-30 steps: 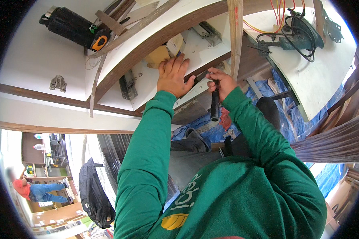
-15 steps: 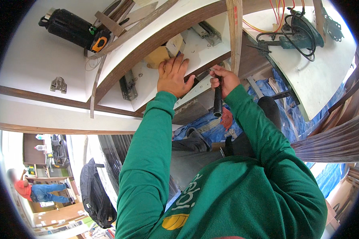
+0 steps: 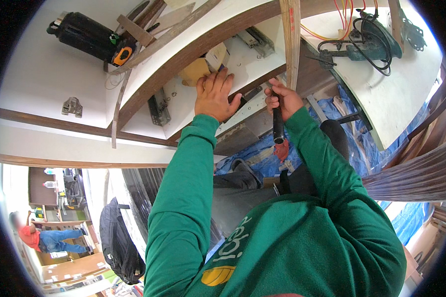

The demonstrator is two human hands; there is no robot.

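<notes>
My left hand (image 3: 215, 96) lies with spread fingers on the white inner board (image 3: 250, 69) of a curved cabinet, its thumb over the brown front edge. Its fingertips reach a tan flat piece (image 3: 195, 72) and a small white block (image 3: 217, 55). To the right of that edge, my right hand (image 3: 285, 97) is closed round a tool with a black tubular handle (image 3: 278, 129), the handle's end pointing down toward me. The tool's other end is hidden by my fingers and I cannot make out its kind. Metal drawer slides (image 3: 159, 108) lie on both sides of the left hand.
An upright wooden strip (image 3: 292, 44) stands just beyond my right hand. A corded green power tool (image 3: 369, 47) rests on a white panel at the right. A black bottle (image 3: 82, 33), a tape measure (image 3: 123, 55) and a hinge (image 3: 72, 106) are at the left. Blue sheeting (image 3: 248, 161) lies below.
My right hand and the black-handled tool have shifted slightly right, and the handle has tilted a little. My left hand has stayed in place.
</notes>
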